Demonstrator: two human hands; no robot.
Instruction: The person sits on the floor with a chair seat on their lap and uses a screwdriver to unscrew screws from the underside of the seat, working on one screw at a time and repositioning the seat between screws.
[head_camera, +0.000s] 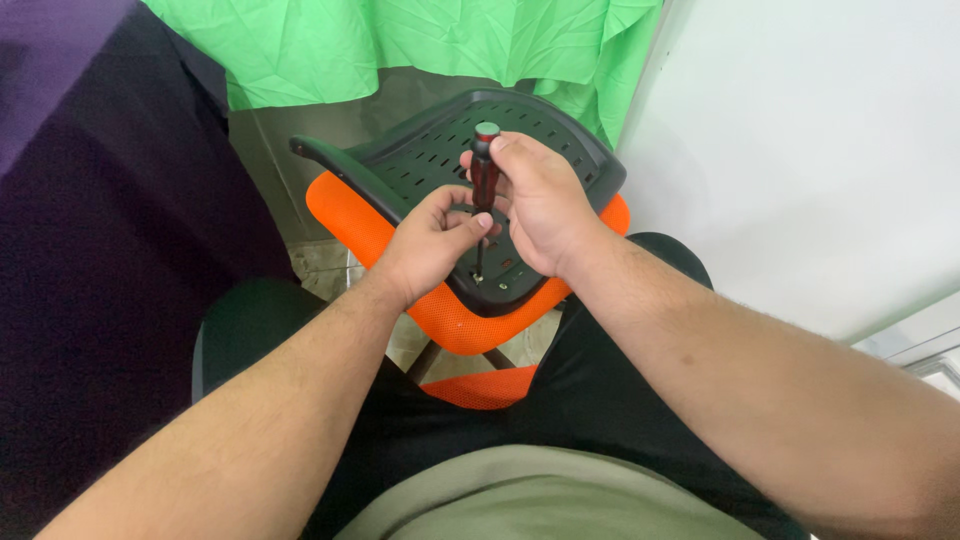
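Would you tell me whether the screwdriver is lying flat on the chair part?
No, the screwdriver stands upright in the right hand, its tip down on the black chair part.

head view | worn high | faces down | close over lap

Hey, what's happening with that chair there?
A seated person works on an orange-and-black chair part propped in front of their lap. The right hand grips a dark red-handled screwdriver held upright, its tip down at the black plastic shell. The left hand steadies the shaft with its fingertips.
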